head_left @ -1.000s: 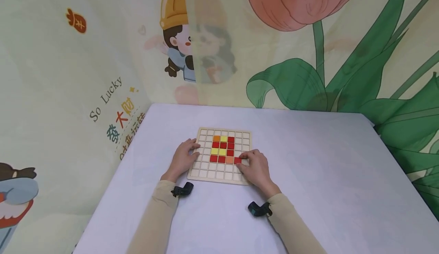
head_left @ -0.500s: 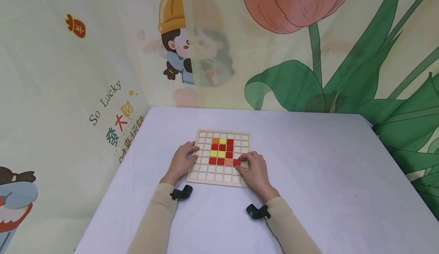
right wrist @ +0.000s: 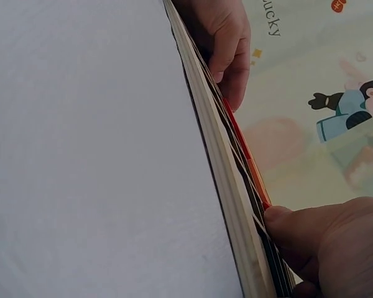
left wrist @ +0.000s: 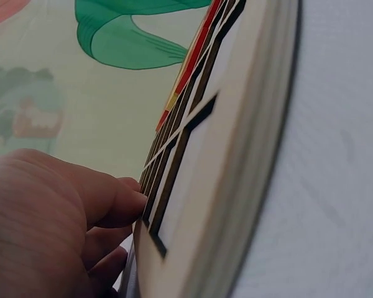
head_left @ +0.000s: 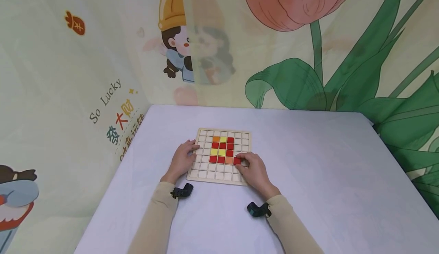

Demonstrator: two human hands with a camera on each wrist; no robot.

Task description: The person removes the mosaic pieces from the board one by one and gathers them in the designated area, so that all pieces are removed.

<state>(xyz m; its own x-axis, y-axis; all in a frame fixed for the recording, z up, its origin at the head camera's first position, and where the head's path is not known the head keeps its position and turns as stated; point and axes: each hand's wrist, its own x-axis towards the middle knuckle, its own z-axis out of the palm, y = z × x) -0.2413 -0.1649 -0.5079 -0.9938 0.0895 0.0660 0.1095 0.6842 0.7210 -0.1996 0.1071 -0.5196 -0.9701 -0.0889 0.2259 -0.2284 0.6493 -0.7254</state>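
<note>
In the head view, a square wooden grid board (head_left: pixel 214 176) lies on the table, with red, yellow and orange tiles set in its middle cells. My right hand (head_left: pixel 256 171) is at the board's right side. Its thumb and index finger pinch a red tile (head_left: pixel 237 161) at the end of the lowest filled row, beside a light orange tile (head_left: pixel 229 160). At the left edge my left hand (head_left: pixel 180 158) rests its thumb and fingertips on the frame. The left wrist view shows that thumb touching the board's rim (left wrist: pixel 230 174); the other fingertips are partly hidden.
A white-covered table (head_left: pixel 326 170) extends around the board. Behind it hangs a printed cloth backdrop (head_left: pixel 219 90) with flower and cartoon figures. Small black cameras (head_left: pixel 259 210) sit at both wrists, over beige sleeves.
The right index finger has shifted slightly left, over the far edge of the red tile. The left hand keeps its place at the board's edge.
</note>
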